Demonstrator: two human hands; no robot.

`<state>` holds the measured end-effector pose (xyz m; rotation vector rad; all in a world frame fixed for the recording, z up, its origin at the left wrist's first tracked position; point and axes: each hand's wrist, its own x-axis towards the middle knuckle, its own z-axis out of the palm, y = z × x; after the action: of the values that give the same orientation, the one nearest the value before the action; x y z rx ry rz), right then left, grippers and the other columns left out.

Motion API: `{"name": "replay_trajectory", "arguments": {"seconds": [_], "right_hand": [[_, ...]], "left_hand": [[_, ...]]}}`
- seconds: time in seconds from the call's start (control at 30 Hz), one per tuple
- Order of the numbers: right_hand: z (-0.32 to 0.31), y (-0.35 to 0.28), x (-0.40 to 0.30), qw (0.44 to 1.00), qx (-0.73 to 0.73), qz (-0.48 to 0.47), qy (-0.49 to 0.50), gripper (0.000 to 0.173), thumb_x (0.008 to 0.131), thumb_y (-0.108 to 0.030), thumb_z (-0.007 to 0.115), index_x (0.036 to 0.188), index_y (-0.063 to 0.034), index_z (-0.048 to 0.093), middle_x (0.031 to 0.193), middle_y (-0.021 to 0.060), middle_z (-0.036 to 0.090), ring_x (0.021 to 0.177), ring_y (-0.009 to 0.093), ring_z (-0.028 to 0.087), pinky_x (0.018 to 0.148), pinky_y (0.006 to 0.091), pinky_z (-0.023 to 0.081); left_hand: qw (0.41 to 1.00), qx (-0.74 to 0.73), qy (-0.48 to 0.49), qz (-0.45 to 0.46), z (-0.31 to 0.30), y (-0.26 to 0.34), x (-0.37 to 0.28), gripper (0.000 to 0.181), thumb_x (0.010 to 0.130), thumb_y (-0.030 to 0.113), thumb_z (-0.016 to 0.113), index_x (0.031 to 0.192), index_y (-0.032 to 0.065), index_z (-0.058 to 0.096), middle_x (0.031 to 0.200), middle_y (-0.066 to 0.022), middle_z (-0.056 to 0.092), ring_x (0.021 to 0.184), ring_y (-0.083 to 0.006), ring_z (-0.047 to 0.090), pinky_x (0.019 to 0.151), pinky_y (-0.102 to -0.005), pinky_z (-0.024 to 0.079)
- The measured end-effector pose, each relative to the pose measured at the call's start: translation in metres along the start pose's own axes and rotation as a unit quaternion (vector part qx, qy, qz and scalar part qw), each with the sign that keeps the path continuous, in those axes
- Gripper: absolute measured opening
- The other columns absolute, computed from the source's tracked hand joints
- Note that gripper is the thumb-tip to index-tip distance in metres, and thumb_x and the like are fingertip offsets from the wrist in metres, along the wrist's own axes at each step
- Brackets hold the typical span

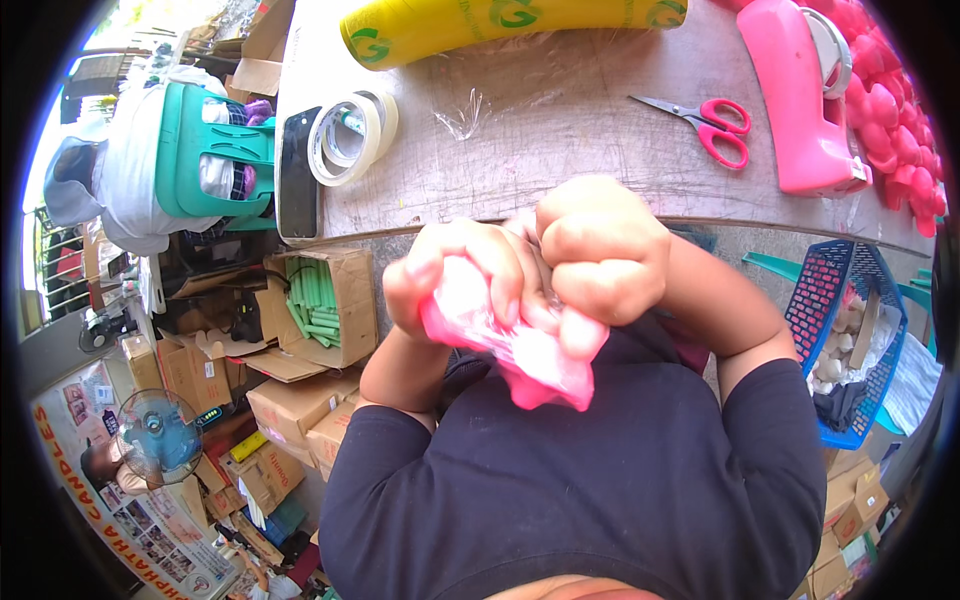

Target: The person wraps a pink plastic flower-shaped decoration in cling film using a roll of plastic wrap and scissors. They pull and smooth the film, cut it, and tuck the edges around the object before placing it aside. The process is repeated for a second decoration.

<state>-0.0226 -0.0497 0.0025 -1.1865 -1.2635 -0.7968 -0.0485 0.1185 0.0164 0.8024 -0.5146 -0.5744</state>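
In front of my chest, just off the table's near edge, both hands grip a glossy pink object (540, 367) covered in clear plastic film. My left hand (465, 277) has its fingers curled over the object's upper end. My right hand (604, 255) is closed in a fist at the other side, its thumb pressed on the film. A pair of pink-handled scissors (709, 124) lies on the table, beside a pink tape dispenser (787, 97). A scrap of clear film (465, 116) rests beyond my hands.
The worn table (540, 165) bears a yellow roll (517, 22), tape rolls (349, 139), a phone (300, 176) and heaped pink pieces (892, 127). Below left stands a carton of green candles (315, 304); right, a blue basket (825, 300). A person (135, 165) sits beyond the table's left end.
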Motion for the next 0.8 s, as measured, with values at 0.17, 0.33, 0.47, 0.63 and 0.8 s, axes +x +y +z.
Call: {"name": "replay_trajectory", "arguments": {"seconds": [0.17, 0.33, 0.47, 0.63, 0.8], "right_hand": [[-0.002, 0.005, 0.018, 0.997, 0.003, -0.078, 0.003, 0.044, 0.089, -0.037, 0.063, 0.062, -0.0080, 0.042, 0.061, 0.0026, 0.036, 0.043, 0.014, 0.039, 0.036, 0.0260, 0.033], [-0.002, 0.004, 0.034, 0.992, -0.039, -0.120, -0.018, 0.054, 0.094, -0.053, 0.048, 0.063, -0.0096, 0.040, 0.059, 0.0001, 0.035, 0.043, 0.008, 0.031, 0.035, 0.0222, 0.023], [-0.019, 0.009, 0.042, 0.984, -0.141, -0.058, -0.094, 0.046, 0.092, -0.042, 0.057, 0.064, -0.0087, 0.043, 0.057, 0.0028, 0.036, 0.042, 0.014, 0.036, 0.035, 0.0271, 0.028], [-0.029, 0.003, 0.055, 0.824, -0.113, 0.523, -0.185, 0.028, 0.081, -0.020, 0.074, 0.078, -0.0010, 0.055, 0.068, 0.0093, 0.058, 0.057, 0.018, 0.054, 0.051, 0.0303, 0.043], [-0.044, -0.006, 0.035, 0.821, -0.095, 0.527, -0.200, 0.014, 0.079, -0.009, 0.069, 0.089, -0.0012, 0.064, 0.071, 0.0113, 0.061, 0.065, 0.018, 0.059, 0.060, 0.0305, 0.047]], "left_hand": [[0.980, 0.120, -0.027, 0.158, 0.016, -0.005, 0.001, 0.051, 0.085, 0.050, 0.037, 0.065, 0.0103, 0.062, 0.071, -0.0100, 0.069, 0.069, -0.0217, 0.065, 0.112, -0.0437, 0.013], [0.870, 0.294, -0.153, 0.365, -0.009, -0.016, 0.020, 0.044, 0.085, 0.044, 0.037, 0.066, 0.0156, 0.063, 0.071, -0.0003, 0.070, 0.085, -0.0166, 0.057, 0.113, -0.0458, 0.008], [0.788, 0.480, -0.052, 0.382, 0.000, -0.007, 0.005, 0.039, 0.084, 0.043, 0.039, 0.066, 0.0198, 0.064, 0.071, 0.0046, 0.070, 0.087, -0.0124, 0.056, 0.110, -0.0466, 0.012], [0.445, 0.807, -0.010, 0.387, 0.000, -0.009, -0.005, 0.039, 0.096, 0.050, 0.034, 0.076, 0.0300, 0.061, 0.093, 0.0161, 0.071, 0.098, -0.0022, 0.051, 0.103, -0.0392, 0.018], [0.378, 0.805, 0.015, 0.457, -0.015, -0.020, 0.000, 0.039, 0.097, 0.051, 0.032, 0.073, 0.0315, 0.057, 0.092, 0.0175, 0.071, 0.101, -0.0018, 0.051, 0.102, -0.0387, 0.017]]}}
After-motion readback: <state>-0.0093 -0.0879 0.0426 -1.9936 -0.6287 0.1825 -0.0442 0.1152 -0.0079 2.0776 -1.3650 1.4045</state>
